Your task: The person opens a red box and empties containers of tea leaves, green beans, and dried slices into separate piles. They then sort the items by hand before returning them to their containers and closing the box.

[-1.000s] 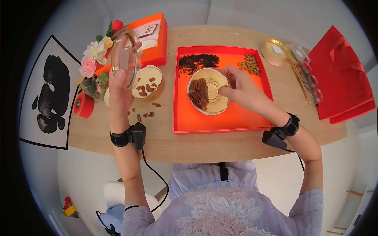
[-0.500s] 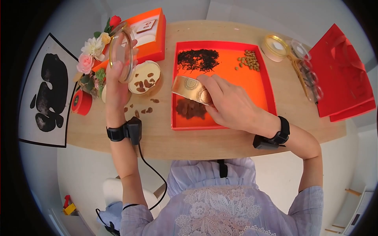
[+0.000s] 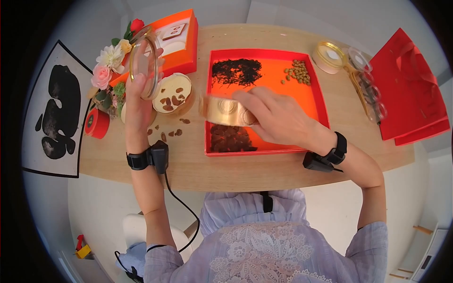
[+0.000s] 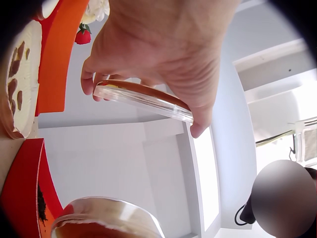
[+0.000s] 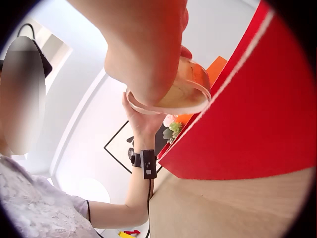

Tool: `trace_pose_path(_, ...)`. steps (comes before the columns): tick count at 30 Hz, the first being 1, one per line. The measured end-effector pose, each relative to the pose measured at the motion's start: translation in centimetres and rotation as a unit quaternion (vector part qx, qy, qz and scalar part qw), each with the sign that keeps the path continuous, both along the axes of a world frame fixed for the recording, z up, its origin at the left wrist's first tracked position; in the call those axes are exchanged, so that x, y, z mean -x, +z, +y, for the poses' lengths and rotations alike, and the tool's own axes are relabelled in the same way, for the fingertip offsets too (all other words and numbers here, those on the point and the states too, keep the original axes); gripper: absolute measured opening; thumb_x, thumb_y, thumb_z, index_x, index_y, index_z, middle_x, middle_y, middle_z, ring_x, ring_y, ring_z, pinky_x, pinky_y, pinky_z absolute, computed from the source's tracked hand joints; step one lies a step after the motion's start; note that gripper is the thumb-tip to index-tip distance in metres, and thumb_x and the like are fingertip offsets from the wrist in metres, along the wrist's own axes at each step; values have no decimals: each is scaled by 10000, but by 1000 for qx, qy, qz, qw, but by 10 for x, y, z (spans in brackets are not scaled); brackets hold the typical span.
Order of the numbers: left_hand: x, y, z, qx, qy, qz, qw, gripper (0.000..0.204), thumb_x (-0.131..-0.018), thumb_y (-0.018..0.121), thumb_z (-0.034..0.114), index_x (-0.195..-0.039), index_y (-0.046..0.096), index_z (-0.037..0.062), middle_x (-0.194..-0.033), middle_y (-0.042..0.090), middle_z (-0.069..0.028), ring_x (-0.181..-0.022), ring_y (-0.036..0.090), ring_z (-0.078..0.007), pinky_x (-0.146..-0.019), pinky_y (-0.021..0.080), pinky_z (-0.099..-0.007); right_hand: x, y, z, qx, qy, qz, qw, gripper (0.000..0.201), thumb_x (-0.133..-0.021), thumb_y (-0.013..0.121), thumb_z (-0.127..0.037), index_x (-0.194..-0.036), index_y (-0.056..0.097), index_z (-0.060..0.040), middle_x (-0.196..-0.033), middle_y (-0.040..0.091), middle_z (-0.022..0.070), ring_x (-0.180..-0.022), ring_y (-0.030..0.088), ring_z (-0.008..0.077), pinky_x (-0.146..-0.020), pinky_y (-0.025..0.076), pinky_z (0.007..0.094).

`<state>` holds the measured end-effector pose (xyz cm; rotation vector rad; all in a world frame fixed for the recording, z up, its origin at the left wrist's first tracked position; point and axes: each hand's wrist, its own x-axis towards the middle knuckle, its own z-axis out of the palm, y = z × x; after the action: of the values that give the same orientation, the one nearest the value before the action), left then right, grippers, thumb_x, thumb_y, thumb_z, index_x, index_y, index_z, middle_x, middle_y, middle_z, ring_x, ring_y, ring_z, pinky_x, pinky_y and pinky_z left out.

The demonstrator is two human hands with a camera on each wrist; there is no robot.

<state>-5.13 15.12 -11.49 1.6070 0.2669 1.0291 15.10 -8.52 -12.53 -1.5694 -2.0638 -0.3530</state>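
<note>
Near edge of red tray [image 3: 292, 106]: brown flakes [image 3: 230, 138], L side. Above: R hand [image 3: 281, 117], back up, pinching gold-walled container [image 3: 222, 111] at its R side; container tipped mouth-down, long axis approx. L–R. L hand [image 3: 139, 96] raised, fingers and thumb gripping clear lid [image 3: 144, 63], on edge, near tub [image 3: 172, 93] w/ brown pcs. Far tray: dark shreds [image 3: 236, 71] L, tan pellets [image 3: 298, 73] R.

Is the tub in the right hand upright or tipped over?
Tipped over: the right hand holds the tub with its side wall facing the head camera, and brown flakes lie below in the red tray.
</note>
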Motion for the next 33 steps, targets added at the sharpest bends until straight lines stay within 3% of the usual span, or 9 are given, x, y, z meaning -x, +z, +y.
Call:
trace_pose_path(7,-1,3,-4,0,-11,9,1000,934,-912,596,579,-1619,275,61,-1545,450,-203,-1416,437,-284,-1186,314,-414,-8,4,5,20,43,-59,997,541,-810,660,-17,-1333,529,-52,-976,574,91,-873,633,265,-609,553,357)
trace_pose_path(13,-2,0,-2,-5,-18,6,1000,936,-906,601,582,-1617,278,66,-1552,440,-206,-1437,415,-286,-1198,296,-418,-10,9,8,79,-1,169,983,470,-840,694,-45,-1279,525,-35,-990,626,119,-795,645,307,-655,544,394)
trace_pose_path(16,-3,-2,-2,-4,-18,5,1000,937,-900,615,570,-1613,284,59,-1547,448,-200,-1419,439,-278,-1189,319,-415,-15,14,15,102,-42,322,940,406,-878,703,-113,-1234,534,-15,-944,656,116,-777,666,248,-660,530,368)
trace_pose_path(19,-4,-4,0,-44,-12,28,999,949,-887,641,569,-1610,293,62,-1546,454,-185,-1421,448,-268,-1171,351,-405,-25,5,25,237,-64,588,771,403,-892,728,-218,-1181,563,10,-934,663,57,-812,651,125,-679,523,302)
trace_pose_path(22,1,-3,-4,-99,-19,67,993,961,-881,661,581,-1603,305,56,-1546,455,-173,-1425,459,-278,-1144,394,-408,-22,6,26,275,-88,648,705,402,-893,726,-239,-1181,575,-2,-936,657,65,-814,653,132,-699,533,302)
trace_pose_path(26,1,6,-11,-4,-35,9,999,952,-916,583,639,-1597,299,38,-1521,479,-181,-1354,537,-338,-1051,487,-435,-18,5,28,256,-98,678,682,399,-886,731,-267,-1158,593,-9,-960,655,77,-830,664,134,-730,541,307)
trace_pose_path(28,7,10,-4,166,-151,-68,972,921,-956,449,671,-1588,303,18,-1500,488,-218,-1332,547,-374,-1004,525,-456,-18,11,26,237,-73,687,683,379,-897,714,-276,-1144,607,-10,-986,657,80,-843,670,134,-771,544,311)
trace_pose_path(32,14,18,5,194,-156,-87,965,823,-1009,314,580,-1563,322,-28,-1485,487,-266,-1229,615,-431,-962,566,-490,-30,14,19,237,-79,674,695,418,-956,661,-289,-1255,620,0,-1101,671,59,-981,672,128,-824,574,292)
trace_pose_path(33,8,19,2,228,-92,-99,964,782,-1015,316,531,-1556,333,-33,-1482,497,-255,-1173,648,-441,-918,591,-471,-32,15,15,213,-85,682,695,396,-950,658,-301,-1217,625,-11,-1046,664,57,-920,668,128,-791,561,292)
